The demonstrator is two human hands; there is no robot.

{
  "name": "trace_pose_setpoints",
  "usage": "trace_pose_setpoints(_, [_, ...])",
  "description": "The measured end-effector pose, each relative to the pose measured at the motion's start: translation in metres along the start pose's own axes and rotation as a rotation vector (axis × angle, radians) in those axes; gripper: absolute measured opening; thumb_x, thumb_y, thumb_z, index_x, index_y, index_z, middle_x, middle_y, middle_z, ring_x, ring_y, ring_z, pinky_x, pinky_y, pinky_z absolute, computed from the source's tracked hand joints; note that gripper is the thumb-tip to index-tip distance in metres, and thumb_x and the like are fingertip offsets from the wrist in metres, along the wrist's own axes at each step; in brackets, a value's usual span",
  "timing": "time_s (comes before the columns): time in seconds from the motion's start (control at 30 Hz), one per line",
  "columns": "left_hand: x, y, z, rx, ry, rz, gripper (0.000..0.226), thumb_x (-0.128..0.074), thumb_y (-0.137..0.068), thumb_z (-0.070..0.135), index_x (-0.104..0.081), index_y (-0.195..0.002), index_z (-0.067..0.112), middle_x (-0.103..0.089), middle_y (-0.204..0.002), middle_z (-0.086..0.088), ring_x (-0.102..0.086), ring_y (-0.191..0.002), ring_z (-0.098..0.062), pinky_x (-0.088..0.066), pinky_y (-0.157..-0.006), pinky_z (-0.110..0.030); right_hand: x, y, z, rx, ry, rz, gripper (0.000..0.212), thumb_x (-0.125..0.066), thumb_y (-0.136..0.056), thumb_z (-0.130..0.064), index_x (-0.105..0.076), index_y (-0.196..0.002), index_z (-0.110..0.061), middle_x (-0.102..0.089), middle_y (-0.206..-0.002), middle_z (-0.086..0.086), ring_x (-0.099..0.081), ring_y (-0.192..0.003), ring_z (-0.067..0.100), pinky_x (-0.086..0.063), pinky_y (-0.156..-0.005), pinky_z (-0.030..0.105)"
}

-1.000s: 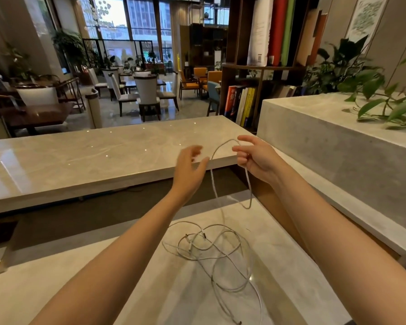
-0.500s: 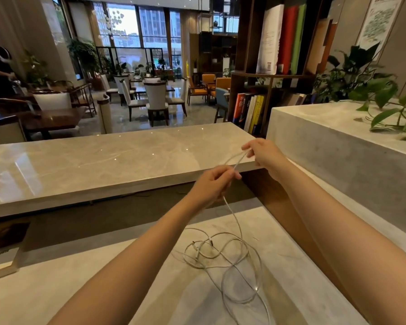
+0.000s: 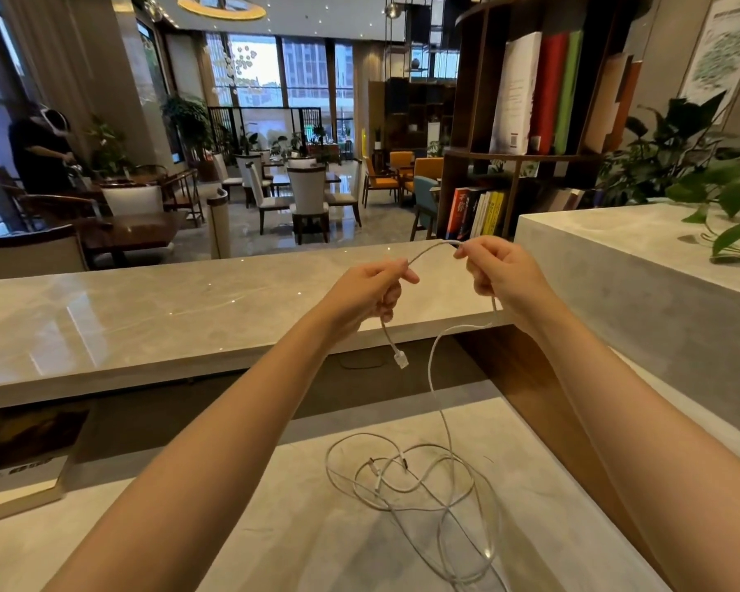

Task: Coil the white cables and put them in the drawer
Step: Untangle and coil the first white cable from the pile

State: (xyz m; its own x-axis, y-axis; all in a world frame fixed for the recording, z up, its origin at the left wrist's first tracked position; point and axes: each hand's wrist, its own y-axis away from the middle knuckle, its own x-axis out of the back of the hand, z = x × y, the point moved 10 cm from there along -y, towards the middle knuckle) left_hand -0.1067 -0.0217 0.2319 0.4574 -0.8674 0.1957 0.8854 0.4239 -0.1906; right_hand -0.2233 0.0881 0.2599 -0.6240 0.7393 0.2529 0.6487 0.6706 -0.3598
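A thin white cable (image 3: 432,249) arches between both hands above the raised marble counter. My left hand (image 3: 366,292) pinches it near one end, and the plug (image 3: 400,359) dangles just below that fist. My right hand (image 3: 500,273) pinches the same cable about a hand's width to the right. From the right hand the cable drops to a loose tangle of white cables (image 3: 419,484) lying on the lower marble desk (image 3: 274,540). No drawer is in view.
A raised marble counter (image 3: 146,318) runs across in front of the desk. A stone planter block (image 3: 641,292) with green plants stands at the right. A dark sign stand (image 3: 22,459) sits at the desk's left. Beyond are chairs, tables, a bookshelf and a person at far left.
My left hand went from open to closed on the cable near its end. Both hands have drawn apart with a short length between them, and the plug end now hangs below the left hand.
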Motion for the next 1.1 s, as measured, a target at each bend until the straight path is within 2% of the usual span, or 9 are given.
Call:
trace_pose_setpoints(0.2, [-0.006,0.013,-0.036,0.029,0.125,-0.107,0.035,-0.032,-0.100,0.027,-0.058,-0.084,0.011,-0.049,-0.050,0.004,-0.047,-0.046,-0.008,-0.053,-0.081,-0.035,0.022,-0.010,-0.004,-0.024,-0.179,0.170,0.025,-0.043,-0.098,-0.025,-0.063,-0.086,-0.016,-0.044,-0.062,0.001,-0.035,-0.051,0.009,-0.030,-0.045,0.017])
trace_pose_setpoints(0.27, [0.000,0.014,-0.039,0.013,0.178,-0.092,0.034,-0.031,-0.101,0.026,-0.056,-0.084,0.011,-0.048,-0.050,0.005,-0.044,-0.046,-0.008,-0.053,-0.070,-0.027,0.032,-0.012,0.003,-0.048,-0.194,0.210,0.025,-0.042,-0.099,-0.026,-0.062,-0.086,-0.016,-0.044,-0.062,0.001,-0.034,-0.052,0.009,-0.030,-0.046,0.018])
trace_pose_setpoints(0.33, [0.003,0.014,-0.032,-0.012,0.296,-0.096,0.033,-0.028,-0.102,0.023,-0.054,-0.084,0.012,-0.042,-0.049,0.008,-0.036,-0.044,-0.005,-0.042,-0.047,-0.017,0.036,-0.013,0.015,-0.070,-0.116,0.214,0.025,-0.043,-0.098,-0.026,-0.063,-0.088,-0.015,-0.045,-0.063,0.001,-0.036,-0.053,0.010,-0.031,-0.047,0.019])
trace_pose_setpoints(0.4, [0.004,0.010,-0.015,-0.060,0.446,-0.106,0.033,-0.025,-0.102,0.021,-0.052,-0.085,0.013,-0.038,-0.049,0.009,-0.031,-0.041,-0.004,-0.030,-0.037,-0.014,0.034,-0.010,0.033,-0.080,0.046,0.200,0.026,-0.045,-0.097,-0.029,-0.064,-0.092,-0.013,-0.048,-0.066,0.003,-0.041,-0.058,0.012,-0.035,-0.049,0.021])
trace_pose_setpoints(0.53, [0.008,-0.003,0.025,-0.169,0.665,-0.096,0.034,-0.025,-0.102,0.023,-0.054,-0.088,0.012,-0.037,-0.046,0.008,-0.029,-0.038,-0.002,-0.024,-0.034,-0.014,0.011,0.016,0.088,-0.167,0.206,0.034,0.035,-0.045,-0.096,-0.039,-0.062,-0.081,-0.012,-0.054,-0.069,0.004,-0.050,-0.063,0.015,-0.043,-0.057,0.023])
trace_pose_setpoints(0.73, [0.017,-0.017,0.049,-0.225,0.760,-0.015,0.034,-0.026,-0.102,0.027,-0.056,-0.097,0.012,-0.037,-0.047,0.007,-0.027,-0.039,-0.004,-0.023,-0.036,-0.014,-0.021,0.060,0.140,-0.149,0.244,-0.186,0.035,-0.040,-0.098,-0.030,-0.058,-0.076,-0.010,-0.055,-0.071,0.004,-0.054,-0.070,0.014,-0.044,-0.068,0.021])
trace_pose_setpoints(0.83, [0.019,-0.020,0.047,-0.239,0.643,0.020,0.028,-0.030,-0.102,0.026,-0.055,-0.102,0.013,-0.039,-0.052,0.007,-0.031,-0.043,-0.004,-0.028,-0.039,-0.015,-0.037,0.064,0.125,-0.095,0.398,-0.258,0.036,-0.039,-0.098,-0.032,-0.057,-0.075,-0.011,-0.053,-0.067,-0.001,-0.049,-0.064,0.014,-0.041,-0.066,0.028])
trace_pose_setpoints(1.0, [0.007,-0.017,0.027,-0.219,-0.065,0.096,0.022,-0.033,-0.101,0.023,-0.055,-0.099,0.017,-0.043,-0.065,0.003,-0.045,-0.058,-0.009,-0.044,-0.059,-0.020,-0.073,0.072,0.028,0.234,0.811,-0.409,0.036,-0.040,-0.097,-0.040,-0.062,-0.082,-0.016,-0.063,-0.070,0.002,-0.058,-0.064,0.015,-0.046,-0.064,0.028])
trace_pose_setpoints(1.1, [-0.003,-0.013,0.023,-0.222,-0.210,0.072,0.020,-0.036,-0.100,0.018,-0.055,-0.095,0.015,-0.048,-0.067,0.000,-0.052,-0.063,-0.012,-0.050,-0.066,-0.026,-0.073,0.071,-0.015,0.339,0.925,-0.410,0.037,-0.039,-0.097,-0.041,-0.062,-0.085,-0.015,-0.061,-0.071,0.001,-0.055,-0.066,0.015,-0.043,-0.063,0.027])
